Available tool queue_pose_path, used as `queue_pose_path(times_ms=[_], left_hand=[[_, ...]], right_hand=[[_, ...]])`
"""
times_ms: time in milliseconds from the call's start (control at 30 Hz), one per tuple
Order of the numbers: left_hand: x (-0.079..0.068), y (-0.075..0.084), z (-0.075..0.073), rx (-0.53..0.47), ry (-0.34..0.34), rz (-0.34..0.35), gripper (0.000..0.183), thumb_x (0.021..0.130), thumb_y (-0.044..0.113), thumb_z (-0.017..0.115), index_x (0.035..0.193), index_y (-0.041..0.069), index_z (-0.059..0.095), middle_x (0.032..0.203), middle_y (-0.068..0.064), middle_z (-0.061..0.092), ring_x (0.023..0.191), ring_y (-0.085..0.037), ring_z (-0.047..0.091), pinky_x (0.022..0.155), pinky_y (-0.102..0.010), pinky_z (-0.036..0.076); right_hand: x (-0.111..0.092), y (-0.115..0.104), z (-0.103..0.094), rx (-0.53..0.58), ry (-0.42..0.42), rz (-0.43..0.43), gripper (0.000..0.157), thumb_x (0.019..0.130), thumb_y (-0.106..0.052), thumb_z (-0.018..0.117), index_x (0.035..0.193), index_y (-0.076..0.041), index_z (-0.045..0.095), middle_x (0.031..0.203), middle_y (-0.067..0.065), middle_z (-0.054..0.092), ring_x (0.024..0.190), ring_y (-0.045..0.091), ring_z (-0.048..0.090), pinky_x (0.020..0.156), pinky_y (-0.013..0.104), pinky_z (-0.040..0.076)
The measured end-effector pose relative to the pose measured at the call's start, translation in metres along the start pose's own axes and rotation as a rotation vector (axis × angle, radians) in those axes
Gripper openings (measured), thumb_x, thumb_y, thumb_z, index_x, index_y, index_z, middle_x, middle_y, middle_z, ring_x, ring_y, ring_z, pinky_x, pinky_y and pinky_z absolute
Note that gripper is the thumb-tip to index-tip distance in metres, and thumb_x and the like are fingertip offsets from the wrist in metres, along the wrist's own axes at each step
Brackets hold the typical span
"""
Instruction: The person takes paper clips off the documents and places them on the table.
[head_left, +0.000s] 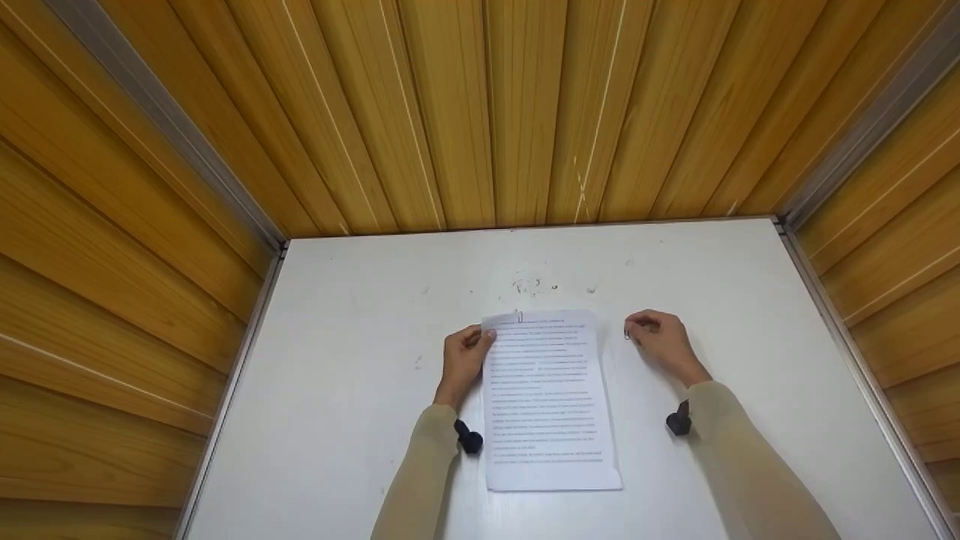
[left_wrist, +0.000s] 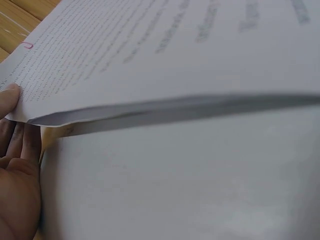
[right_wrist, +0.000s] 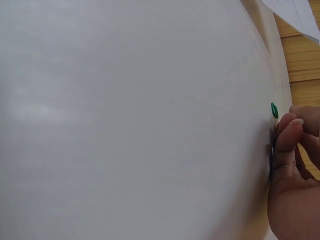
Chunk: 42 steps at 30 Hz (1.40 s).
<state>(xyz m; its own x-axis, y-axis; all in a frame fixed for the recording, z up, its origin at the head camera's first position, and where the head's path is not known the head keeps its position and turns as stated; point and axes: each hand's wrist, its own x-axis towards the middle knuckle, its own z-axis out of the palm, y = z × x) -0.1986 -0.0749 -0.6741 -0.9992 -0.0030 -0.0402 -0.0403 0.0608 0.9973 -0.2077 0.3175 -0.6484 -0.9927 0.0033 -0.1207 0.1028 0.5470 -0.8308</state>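
With left hand (head_left: pixel 463 358), pinching the left edge of printed sheets (head_left: pixel 546 405) over the worktop (head_left: pixel 352 420), beside a red paper clip (head_left: pixel 519 317); with right hand (head_left: pixel 664 346), pinching a green paper clip (right_wrist: pixel 274 110) apart from the sheets.

A white tabletop (head_left: pixel 352 390) spreads across the scene, with a cluster of small dark smudges (head_left: pixel 531 286) toward its far middle and fainter specks scattered around. Beyond the far edge rises a far wall (head_left: pixel 442 112) of yellow-brown wood-grain panels, streaked with thin pale lines. Similar panels form the left wall (head_left: pixel 112 315) and right wall (head_left: pixel 900 277). Grey metal posts (head_left: pixel 176 120) stand at both far corners, and a metal rail (head_left: pixel 230 397) runs along the table's left side.
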Motion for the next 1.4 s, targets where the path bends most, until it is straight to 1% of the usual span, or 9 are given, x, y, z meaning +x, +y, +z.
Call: queue_pose_path(times_ms=[167, 333, 433, 533, 667, 800, 900, 1133, 1400], left_hand=[[0.001, 0.001, 0.0, 0.004, 0.007, -0.001, 0.026, 0.103, 0.018, 0.073, 0.123, 0.001, 0.077, 0.112, -0.015, 0.081, 0.088, -0.02, 0.079, 0.074, -0.025, 0.061], [0.001, 0.001, 0.0, 0.011, 0.014, -0.005, 0.026, 0.103, 0.018, 0.074, 0.123, 0.002, 0.077, 0.114, -0.015, 0.081, 0.091, -0.021, 0.08, 0.076, -0.026, 0.062], [0.001, 0.001, 0.0, 0.012, 0.008, -0.004, 0.027, 0.103, 0.018, 0.074, 0.124, 0.002, 0.077, 0.115, -0.015, 0.081, 0.093, -0.022, 0.08, 0.078, -0.027, 0.062], [0.001, 0.0, 0.0, 0.003, 0.001, 0.008, 0.027, 0.104, 0.018, 0.073, 0.124, 0.001, 0.077, 0.115, -0.016, 0.08, 0.094, -0.023, 0.08, 0.079, -0.027, 0.062], [0.002, 0.0, 0.0, -0.003, 0.001, 0.007, 0.027, 0.103, 0.018, 0.074, 0.123, 0.0, 0.077, 0.114, -0.016, 0.08, 0.094, -0.023, 0.08, 0.078, -0.027, 0.062], [0.001, 0.001, 0.0, 0.006, -0.003, 0.009, 0.027, 0.103, 0.018, 0.073, 0.123, 0.0, 0.077, 0.112, -0.016, 0.081, 0.09, -0.021, 0.08, 0.076, -0.027, 0.063], [0.0, 0.001, -0.001, 0.022, -0.006, 0.015, 0.027, 0.104, 0.018, 0.073, 0.123, 0.001, 0.077, 0.111, -0.015, 0.081, 0.088, -0.021, 0.08, 0.075, -0.026, 0.062], [0.0, 0.0, -0.001, 0.022, 0.007, 0.004, 0.027, 0.103, 0.02, 0.074, 0.123, 0.003, 0.078, 0.109, -0.013, 0.082, 0.086, -0.021, 0.079, 0.073, -0.025, 0.061], [0.001, 0.0, 0.001, 0.01, 0.007, 0.01, 0.026, 0.103, 0.02, 0.074, 0.122, 0.002, 0.078, 0.108, -0.013, 0.082, 0.085, -0.02, 0.079, 0.072, -0.024, 0.06]], right_hand=[[0.003, -0.002, -0.001, -0.024, 0.013, -0.015, 0.024, 0.107, -0.02, 0.067, 0.12, -0.002, 0.075, 0.113, 0.015, 0.075, 0.098, 0.02, 0.063, 0.084, 0.021, 0.049], [0.004, -0.008, -0.001, -0.051, 0.02, -0.042, 0.023, 0.107, -0.019, 0.066, 0.122, -0.003, 0.075, 0.12, 0.017, 0.074, 0.113, 0.028, 0.065, 0.099, 0.033, 0.049], [0.004, -0.016, 0.0, -0.063, 0.019, -0.055, 0.025, 0.107, -0.021, 0.066, 0.123, -0.003, 0.074, 0.121, 0.017, 0.074, 0.115, 0.032, 0.066, 0.098, 0.036, 0.051], [0.005, -0.027, 0.002, -0.065, 0.028, -0.078, 0.025, 0.107, -0.022, 0.067, 0.122, -0.004, 0.074, 0.121, 0.017, 0.074, 0.113, 0.032, 0.068, 0.093, 0.029, 0.053], [0.007, -0.046, 0.005, -0.052, 0.06, -0.151, 0.022, 0.106, -0.019, 0.068, 0.12, -0.002, 0.075, 0.117, 0.017, 0.075, 0.109, 0.03, 0.07, 0.086, 0.017, 0.05], [0.007, -0.065, 0.011, -0.02, 0.094, -0.243, 0.018, 0.104, -0.013, 0.071, 0.117, -0.001, 0.075, 0.112, 0.015, 0.076, 0.104, 0.025, 0.069, 0.084, 0.014, 0.05], [0.008, -0.077, 0.017, -0.013, 0.107, -0.306, 0.015, 0.102, -0.01, 0.073, 0.114, -0.002, 0.076, 0.109, 0.012, 0.076, 0.1, 0.022, 0.069, 0.086, 0.019, 0.053], [0.011, -0.101, 0.031, -0.073, 0.08, -0.385, 0.015, 0.101, -0.01, 0.073, 0.114, -0.002, 0.076, 0.107, 0.01, 0.074, 0.1, 0.025, 0.069, 0.093, 0.045, 0.057], [0.012, -0.114, 0.051, -0.075, 0.041, -0.42, 0.014, 0.101, -0.008, 0.074, 0.113, -0.003, 0.076, 0.108, 0.01, 0.074, 0.101, 0.026, 0.069, 0.095, 0.05, 0.057]])
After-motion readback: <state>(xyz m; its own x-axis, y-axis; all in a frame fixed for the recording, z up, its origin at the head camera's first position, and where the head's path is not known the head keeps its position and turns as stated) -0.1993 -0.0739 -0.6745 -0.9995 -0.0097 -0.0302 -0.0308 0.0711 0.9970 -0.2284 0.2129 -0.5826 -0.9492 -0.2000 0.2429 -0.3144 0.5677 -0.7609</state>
